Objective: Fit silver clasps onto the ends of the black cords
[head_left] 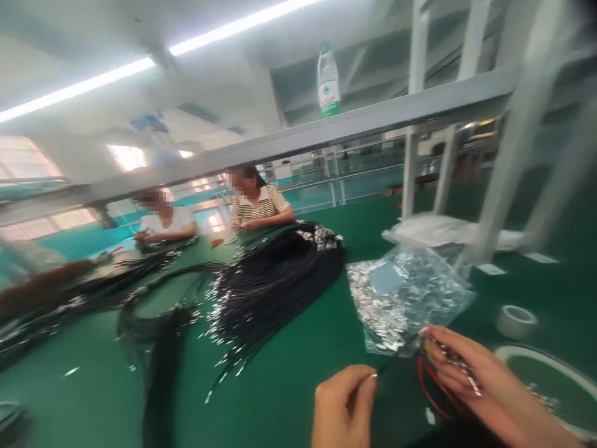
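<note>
Our left hand [342, 404] pinches the near end of a thin black wire [389, 364], whose long axis runs right and slightly away to our right hand [471, 379], fingers closed on a small wire bundle [454, 364]. A bag of metal terminals [401, 298] lies just beyond on the green table [280, 386]; a tape roll [515, 320] sits right.

**Free room and obstacles on the green bench**

Bare green bench [298, 373] lies open between the big bundle of black wires with silver tips [275, 280] and the clear plastic bag of small metal parts [405, 292]. To the right, a white tape roll [515, 320] and a round white-rimmed dish [550, 379] block the way. Above, a grey metal rail [373, 118] and white frame posts [504, 168] limit the height.
</note>
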The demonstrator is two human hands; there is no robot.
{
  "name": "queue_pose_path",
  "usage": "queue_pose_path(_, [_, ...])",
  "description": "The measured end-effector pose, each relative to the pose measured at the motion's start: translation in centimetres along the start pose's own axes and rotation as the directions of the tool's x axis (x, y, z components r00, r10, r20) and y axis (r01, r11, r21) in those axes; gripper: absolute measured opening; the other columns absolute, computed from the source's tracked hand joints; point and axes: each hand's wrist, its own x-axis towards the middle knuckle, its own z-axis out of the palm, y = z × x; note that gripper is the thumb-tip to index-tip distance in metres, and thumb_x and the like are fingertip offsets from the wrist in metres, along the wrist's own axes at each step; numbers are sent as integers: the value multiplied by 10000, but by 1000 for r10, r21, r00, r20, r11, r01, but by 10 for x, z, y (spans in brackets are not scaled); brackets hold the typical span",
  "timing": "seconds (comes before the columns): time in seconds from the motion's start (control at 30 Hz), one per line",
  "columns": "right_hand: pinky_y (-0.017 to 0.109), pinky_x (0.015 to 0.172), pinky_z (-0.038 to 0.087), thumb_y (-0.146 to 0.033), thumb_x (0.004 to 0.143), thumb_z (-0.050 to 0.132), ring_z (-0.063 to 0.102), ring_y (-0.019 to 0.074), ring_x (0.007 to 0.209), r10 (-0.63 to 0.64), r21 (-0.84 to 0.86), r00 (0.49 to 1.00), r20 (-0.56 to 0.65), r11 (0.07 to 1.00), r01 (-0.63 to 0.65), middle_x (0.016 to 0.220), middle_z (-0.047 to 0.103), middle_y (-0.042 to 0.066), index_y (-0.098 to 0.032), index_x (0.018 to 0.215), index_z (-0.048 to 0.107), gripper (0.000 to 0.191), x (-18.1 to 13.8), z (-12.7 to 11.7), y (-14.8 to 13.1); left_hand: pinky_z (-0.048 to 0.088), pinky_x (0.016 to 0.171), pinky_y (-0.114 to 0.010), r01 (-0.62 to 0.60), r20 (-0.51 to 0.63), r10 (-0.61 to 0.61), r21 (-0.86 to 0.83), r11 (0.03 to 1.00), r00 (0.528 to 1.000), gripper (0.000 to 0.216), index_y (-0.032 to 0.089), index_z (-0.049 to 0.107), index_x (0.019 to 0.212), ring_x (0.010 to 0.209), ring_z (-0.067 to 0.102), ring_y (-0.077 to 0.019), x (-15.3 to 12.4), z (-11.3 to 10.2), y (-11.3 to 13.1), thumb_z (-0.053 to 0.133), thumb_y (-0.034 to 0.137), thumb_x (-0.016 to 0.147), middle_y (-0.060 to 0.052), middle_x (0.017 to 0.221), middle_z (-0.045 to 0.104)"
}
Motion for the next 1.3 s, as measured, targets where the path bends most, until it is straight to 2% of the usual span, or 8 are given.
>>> queue_pose_path(0.1, [145, 349, 127, -397, 625, 847, 186, 11, 414, 18, 113, 1000, -21, 993, -15, 603, 441, -16, -127, 791, 631, 383, -4, 7, -10, 492, 640, -189, -48, 33, 48, 10, 999, 998, 254, 201, 728, 870, 644, 639, -146, 2, -4, -1, 520, 343, 901, -31, 754, 722])
queue_pose_path(0.27, [155, 363, 128, -401, 625, 844, 187, 23, 431, 19, 107, 999, -37, 994, -15, 589, 445, -15, -126, 816, 641, 392, -6, 13, -15, 483, 602, -173, -104, 71, 100, 65, 992, 992, 257, 203, 720, 869, 632, 644, -142, 2, -5, -2, 516, 354, 909, -27, 741, 719])
queue_pose_path(0.43, [176, 388, 111, -468, 597, 838, 197, 31, 438, -42, -4, 998, -55, 999, 42, 589, 463, -13, -131, 834, 625, 464, -8, 13, -18, 511, 647, -179, -128, 92, 118, 103, 986, 989, 250, 200, 719, 886, 675, 671, -152, 3, -6, -3, 513, 337, 916, -40, 794, 736])
queue_pose_path(0.57, [189, 409, 110, -594, 592, 794, 213, 36, 433, -131, -198, 989, -73, 973, 114, 557, 443, -28, -133, 854, 599, 565, -9, 15, -19, 518, 675, -175, -157, 161, 133, 144, 977, 978, 218, 197, 712, 915, 725, 688, -152, 3, -11, -1, 509, 279, 920, -40, 844, 743])
queue_pose_path(0.7, [202, 412, 101, -690, 547, 754, 234, 40, 415, -151, -351, 985, -84, 930, 113, 522, 415, -41, -133, 816, 580, 642, -8, 15, -20, 521, 675, -183, -155, 144, 134, 143, 978, 981, 223, 198, 714, 914, 725, 687, -152, 2, -11, 1, 505, 276, 924, -39, 838, 742])
queue_pose_path(0.87, [206, 417, 107, -617, 575, 788, 195, 28, 418, -81, -262, 996, -38, 963, 68, 536, 432, -39, -134, 807, 602, 568, -10, 15, -23, 528, 679, -206, -132, 47, 128, 96, 987, 991, 256, 222, 735, 906, 690, 672, -159, 0, -6, 2, 513, 349, 923, -36, 799, 737])
queue_pose_path(1.07, [200, 413, 97, -520, 567, 838, 193, 23, 424, 5, -127, 1000, -23, 992, -7, 548, 434, -33, -123, 796, 623, 506, -13, 15, -27, 532, 727, -215, -122, 161, 100, 130, 984, 982, 255, 197, 719, 943, 746, 680, -167, 1, -10, 5, 488, 305, 931, -61, 863, 741])
queue_pose_path(1.3, [203, 410, 108, -674, 582, 762, 229, 42, 412, -85, -352, 996, 2, 932, 80, 519, 435, -37, -141, 840, 564, 624, -13, 19, -14, 498, 706, -205, -80, 135, 69, 80, 994, 988, 242, 221, 725, 943, 757, 670, -166, -2, -7, 7, 493, 289, 926, -40, 844, 731])
